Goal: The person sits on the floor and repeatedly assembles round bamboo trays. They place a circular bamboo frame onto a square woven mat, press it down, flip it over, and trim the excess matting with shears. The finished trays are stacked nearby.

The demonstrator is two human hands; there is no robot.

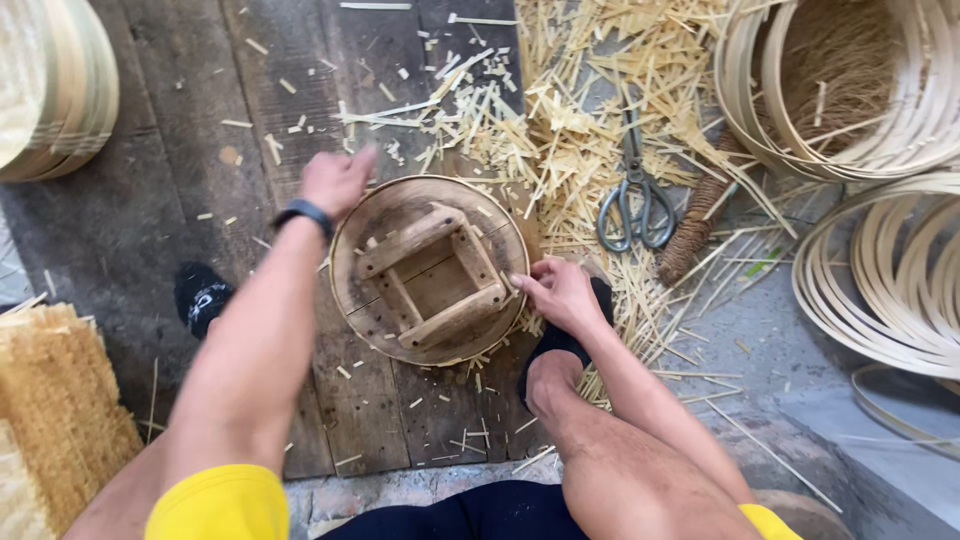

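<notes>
A round wooden form with a square frame of wooden blocks on its upper face lies on dark floor planks between my feet. My left hand rests at its upper left rim, fingers curled over the edge; a dark band sits on that wrist. My right hand touches the right rim, fingertips on the wood. Whether either hand truly grips the rim is unclear.
Scissors lie in a heap of bamboo offcuts to the upper right, beside a twine-wrapped handle. Coiled bamboo hoops fill the right side. Stacked round sieves sit upper left, woven matting lower left.
</notes>
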